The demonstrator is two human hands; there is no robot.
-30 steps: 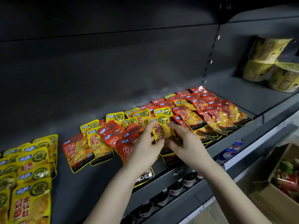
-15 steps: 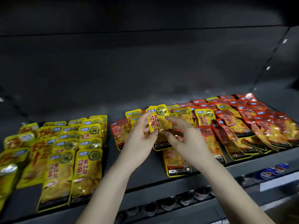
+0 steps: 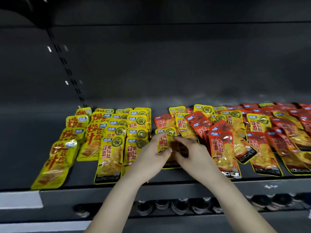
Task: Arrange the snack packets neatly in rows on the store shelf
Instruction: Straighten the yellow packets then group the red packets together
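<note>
The left hand [image 3: 149, 158] is pinching the left edge of a small yellow snack packet [image 3: 165, 138] between thumb and curled fingers, holding it upright just above the dark shelf [image 3: 25, 148]. The right hand [image 3: 193, 157] is gripping the same packet from its right side, fingers curled in against the edge, with the lower part of the grip hidden behind the knuckles. The 2 hands are nearly touching each other below the packet.

Left of the held packet, yellow packets [image 3: 116, 148] are lying in 4 overlapping rows running toward the back of the shelf, the 2 nearest rows just beside the left hand. Right of the held packet, red packets [image 3: 220, 145] are lying mixed with a few yellow ones, overlapping at loose angles. Directly beneath the held packet, another packet [image 3: 170, 164] is lying flat, its black bottom band showing between the wrists. Behind the held packet, the grey back panel [image 3: 168, 73] is rising. Below the held packet, under the shelf's front lip, a line of bottle tops [image 3: 178, 206] is showing, blurred.
</note>
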